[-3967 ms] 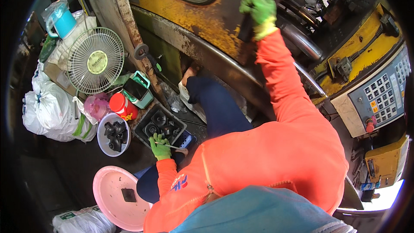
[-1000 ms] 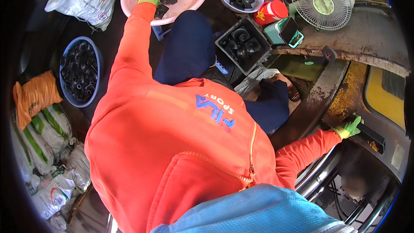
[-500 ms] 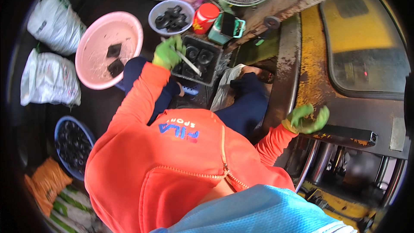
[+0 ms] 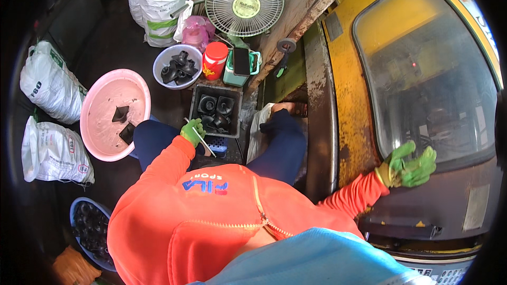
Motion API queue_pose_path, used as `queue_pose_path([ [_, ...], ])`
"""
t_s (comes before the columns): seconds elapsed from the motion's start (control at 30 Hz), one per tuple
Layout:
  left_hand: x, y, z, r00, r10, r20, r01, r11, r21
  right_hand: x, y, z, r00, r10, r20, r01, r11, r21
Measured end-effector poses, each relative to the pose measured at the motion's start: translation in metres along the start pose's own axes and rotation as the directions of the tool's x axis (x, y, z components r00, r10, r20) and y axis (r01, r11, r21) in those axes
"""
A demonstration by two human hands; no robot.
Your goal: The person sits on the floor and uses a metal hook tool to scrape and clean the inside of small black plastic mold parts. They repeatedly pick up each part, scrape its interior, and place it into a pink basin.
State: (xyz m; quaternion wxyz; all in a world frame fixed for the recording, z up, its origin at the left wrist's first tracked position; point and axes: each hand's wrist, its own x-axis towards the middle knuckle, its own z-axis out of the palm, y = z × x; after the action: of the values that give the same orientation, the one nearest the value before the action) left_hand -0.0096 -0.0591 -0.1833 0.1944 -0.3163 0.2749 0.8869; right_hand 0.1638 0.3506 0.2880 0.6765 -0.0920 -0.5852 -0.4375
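Observation:
My left hand (image 4: 193,132), in a green glove, is closed around a thin, pale stick (image 4: 205,142) that slants down to the right. Just beyond it stands a dark rectangular tray (image 4: 193,106) with several black cup-like molded parts (image 4: 216,111) inside. My right hand (image 4: 409,164), also gloved in green, has its fingers apart and holds nothing. It is at the lower left corner of a windowed door (image 4: 364,171) on a yellow machine; whether it touches the door I cannot tell.
At left, a pink basin (image 4: 95,137) holds two dark pieces. Black parts fill a blue tub (image 4: 79,203) and a pale bowl (image 4: 163,82). A red jug (image 4: 215,60), a green container (image 4: 235,80), a fan (image 4: 244,5) and white sacks (image 4: 163,5) stand at the back.
My view has shifted. My left hand has drawn back from over the tray with the stick. My right hand has moved up against the window area; the metal columns below the door are out of sight.

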Motion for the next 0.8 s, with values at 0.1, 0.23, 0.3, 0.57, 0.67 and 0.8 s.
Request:
queue_pose_path([
  [0.1,-0.004,-0.003,-0.001,1.0,0.002,-0.01,-0.002,0.999,0.037,-0.001,0.015,-0.021,0.998,-0.043,0.048,0.047,0.995,-0.088],
  [0.23,-0.01,-0.003,0.0,1.0,0.0,0.014,0.0,1.0,0.005,-0.002,0.026,-0.036,0.991,-0.057,0.119,0.06,0.998,-0.021],
  [0.3,-0.014,-0.002,-0.002,1.0,0.003,-0.027,-0.003,1.0,0.027,-0.002,0.027,-0.04,0.966,-0.066,0.248,0.076,0.997,-0.031],
  [0.57,-0.016,0.011,-0.017,1.0,0.01,0.004,-0.009,0.999,-0.044,-0.002,0.029,-0.046,0.974,-0.059,0.217,0.056,0.998,0.018],
  [0.67,-0.012,0.014,-0.02,0.998,-0.031,0.048,0.036,0.995,-0.092,-0.003,0.031,-0.047,0.972,-0.063,0.225,0.059,0.998,0.024],
  [0.8,-0.005,0.013,-0.025,0.999,-0.034,0.012,0.035,0.998,-0.051,-0.006,0.032,-0.047,0.966,-0.037,0.255,0.034,0.999,0.016],
])
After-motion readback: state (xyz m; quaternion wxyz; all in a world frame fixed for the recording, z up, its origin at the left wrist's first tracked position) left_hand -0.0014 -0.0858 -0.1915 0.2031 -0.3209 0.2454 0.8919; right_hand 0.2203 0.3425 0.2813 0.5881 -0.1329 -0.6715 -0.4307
